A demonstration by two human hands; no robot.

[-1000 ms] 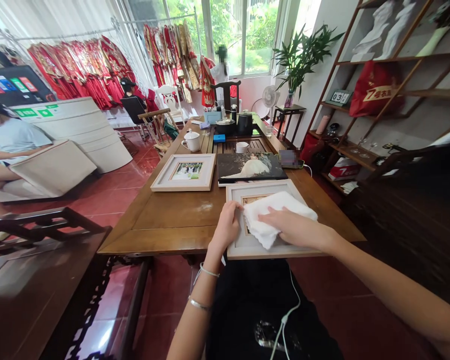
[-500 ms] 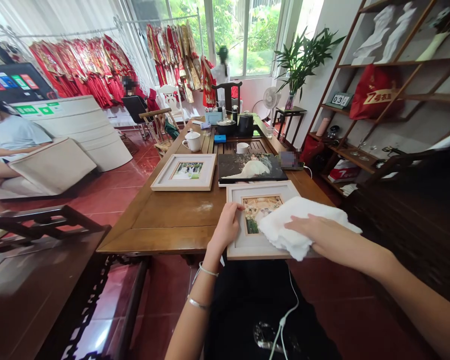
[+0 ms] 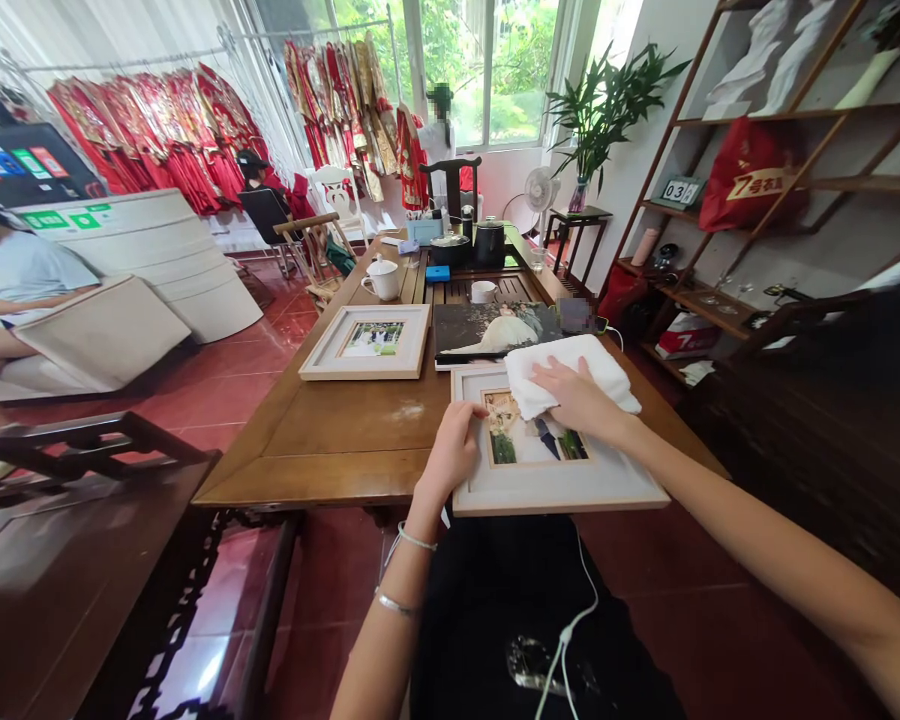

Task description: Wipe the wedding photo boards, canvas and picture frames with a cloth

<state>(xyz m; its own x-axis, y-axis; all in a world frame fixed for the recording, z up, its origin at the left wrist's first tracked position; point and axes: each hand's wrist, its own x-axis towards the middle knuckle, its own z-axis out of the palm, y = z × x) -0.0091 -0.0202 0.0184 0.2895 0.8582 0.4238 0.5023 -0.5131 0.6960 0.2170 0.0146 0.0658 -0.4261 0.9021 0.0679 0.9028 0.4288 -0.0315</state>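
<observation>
A light wooden picture frame (image 3: pixel 469 485) with a wide white mat and a photo lies at the table's near edge, nearest my body. My left hand (image 3: pixel 456 445) is closed on its left side, the thumb over the top. Across the frame's far right part lies a folded white towel (image 3: pixel 607 372). My right hand (image 3: pixel 574 395) presses the towel onto the frame, fingers spread over the cloth. The towel hides the upper right corner and part of the photo.
On the wooden table (image 3: pixel 330 440) are a second framed photo (image 3: pixel 322 350), a dark photo panel (image 3: pixel 461 335), a lidded white cup (image 3: pixel 382 280), a small white cup (image 3: pixel 483 292) and a black kettle (image 3: pixel 490 243). A person (image 3: pixel 30 255) sits at the far left.
My right hand has slid the towel away from me and to the left, toward the frame's far edge. More of the photo and the lower right mat shows. My left hand stays put.
</observation>
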